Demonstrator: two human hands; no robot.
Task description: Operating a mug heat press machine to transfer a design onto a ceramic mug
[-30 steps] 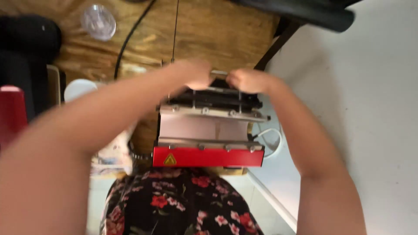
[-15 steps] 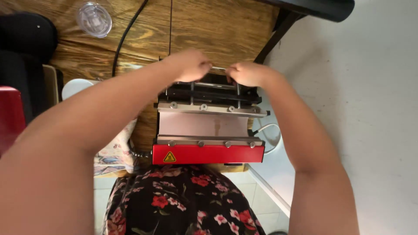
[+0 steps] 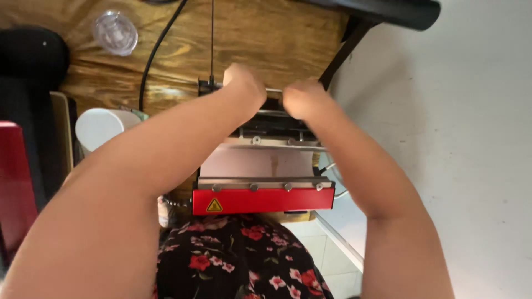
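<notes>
gripping the press handle bar (image 3: 274, 91), left hand (image 3: 244, 86) and right hand (image 3: 302, 99) are clenching side by side for even leverage over the red mug press (image 3: 263, 199).

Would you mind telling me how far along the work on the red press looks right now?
Done: the red press sits at the wooden table's edge with its cable attached. In hand: the left hand and right hand both grip the handle bar at its far end. Left: whether the press is fully closed cannot be told; a white cup stands beside it.
</notes>
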